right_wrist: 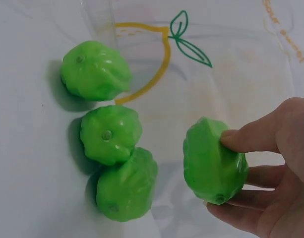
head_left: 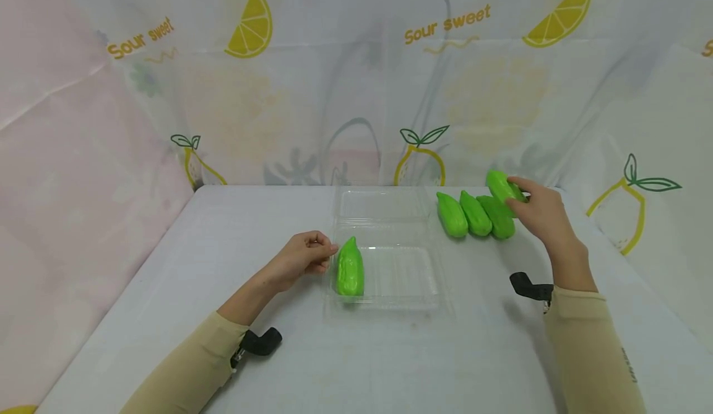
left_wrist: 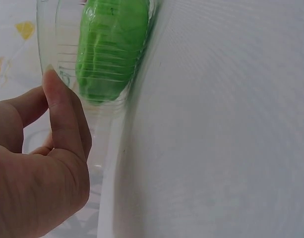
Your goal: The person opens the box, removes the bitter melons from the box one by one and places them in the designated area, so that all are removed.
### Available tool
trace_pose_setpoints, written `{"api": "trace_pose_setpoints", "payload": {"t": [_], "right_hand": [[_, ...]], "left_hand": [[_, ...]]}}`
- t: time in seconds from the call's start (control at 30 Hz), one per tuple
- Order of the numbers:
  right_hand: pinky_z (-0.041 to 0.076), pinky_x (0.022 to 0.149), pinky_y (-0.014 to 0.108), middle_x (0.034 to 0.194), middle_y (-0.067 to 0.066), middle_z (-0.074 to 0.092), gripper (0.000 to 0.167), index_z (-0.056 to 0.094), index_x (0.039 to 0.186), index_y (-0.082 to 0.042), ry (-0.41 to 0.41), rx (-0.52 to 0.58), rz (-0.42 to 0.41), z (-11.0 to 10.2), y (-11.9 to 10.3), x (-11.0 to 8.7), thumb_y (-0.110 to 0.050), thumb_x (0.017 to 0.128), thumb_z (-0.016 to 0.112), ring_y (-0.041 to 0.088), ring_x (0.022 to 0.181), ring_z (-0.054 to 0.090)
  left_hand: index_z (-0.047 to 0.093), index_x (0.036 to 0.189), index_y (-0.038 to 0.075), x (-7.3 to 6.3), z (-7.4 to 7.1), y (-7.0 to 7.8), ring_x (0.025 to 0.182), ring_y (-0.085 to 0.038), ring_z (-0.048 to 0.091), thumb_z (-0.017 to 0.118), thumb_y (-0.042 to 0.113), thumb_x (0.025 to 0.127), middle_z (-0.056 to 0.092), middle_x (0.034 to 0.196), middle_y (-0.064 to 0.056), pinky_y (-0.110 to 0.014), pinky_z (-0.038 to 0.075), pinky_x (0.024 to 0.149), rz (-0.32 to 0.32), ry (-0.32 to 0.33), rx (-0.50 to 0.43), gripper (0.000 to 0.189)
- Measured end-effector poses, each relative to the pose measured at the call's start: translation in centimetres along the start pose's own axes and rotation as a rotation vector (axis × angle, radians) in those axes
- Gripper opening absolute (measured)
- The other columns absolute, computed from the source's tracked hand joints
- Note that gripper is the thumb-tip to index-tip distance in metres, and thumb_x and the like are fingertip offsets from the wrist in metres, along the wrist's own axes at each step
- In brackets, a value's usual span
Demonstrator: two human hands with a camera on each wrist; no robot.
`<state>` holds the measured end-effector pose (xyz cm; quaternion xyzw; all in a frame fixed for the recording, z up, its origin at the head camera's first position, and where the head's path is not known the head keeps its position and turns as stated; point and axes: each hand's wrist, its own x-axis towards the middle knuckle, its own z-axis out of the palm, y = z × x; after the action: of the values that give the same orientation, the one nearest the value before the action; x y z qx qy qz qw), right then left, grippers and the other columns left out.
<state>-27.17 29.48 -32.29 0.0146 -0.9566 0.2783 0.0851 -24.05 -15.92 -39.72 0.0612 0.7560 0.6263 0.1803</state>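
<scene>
At the back right, my right hand [head_left: 541, 211] holds a green ridged gourd [right_wrist: 211, 161] between thumb and fingers, raised above the table. Beside it three similar green gourds, one of them nearest the box [head_left: 452, 215], lie in a row on the table. A clear plastic box [head_left: 401, 271] with its lid opened to the back stands in the middle. One green gourd [head_left: 350, 268] lies lengthwise along the box's left side, pointed tip to the back. At the box's left edge, my left hand [left_wrist: 47, 144] pinches the clear rim between thumb and forefinger.
A white cloth covers the table [head_left: 267, 364]. Behind it hangs a curtain [head_left: 312, 92] printed with lemons, and fabric also hangs at both sides. The open lid [head_left: 381, 205] lies near the table's back edge, left of the gourd row.
</scene>
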Motion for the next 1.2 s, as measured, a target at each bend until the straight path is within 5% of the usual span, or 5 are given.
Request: {"api": "trace_pose_setpoints", "payload": {"t": [0.33,0.73,1.2], "right_hand": [[0.049,0.079,0.054,0.136,0.040,0.046,0.054,0.039,0.148,0.002,0.005,-0.003,0.026,-0.1,3.1,0.3,-0.019,0.099,0.048,0.053,0.115,0.052],[0.045,0.089,0.064,0.137,0.042,0.043,0.055,0.035,0.147,0.006,-0.042,-0.047,0.103,0.9,4.9,0.5,-0.016,0.099,0.046,0.055,0.120,0.046],[0.041,0.098,0.068,0.135,0.044,0.043,0.053,0.039,0.141,0.011,-0.129,-0.112,0.096,1.9,5.8,0.9,-0.017,0.097,0.045,0.061,0.124,0.041]], "left_hand": [[0.055,0.098,0.003,0.0,0.0,0.0,0.064,-0.007,0.055,0.065,0.020,0.097,0.057,0.072,0.002,-0.018,0.052,0.061,0.002,0.003,0.004,0.021],[0.055,0.099,0.003,-0.1,0.0,0.1,0.065,-0.007,0.055,0.065,0.020,0.097,0.057,0.071,0.003,-0.018,0.052,0.061,0.006,-0.004,0.003,0.020],[0.055,0.098,0.003,-0.2,0.1,0.2,0.064,-0.007,0.054,0.064,0.019,0.097,0.057,0.070,0.003,-0.018,0.052,0.061,0.012,-0.005,-0.003,0.019]]}}
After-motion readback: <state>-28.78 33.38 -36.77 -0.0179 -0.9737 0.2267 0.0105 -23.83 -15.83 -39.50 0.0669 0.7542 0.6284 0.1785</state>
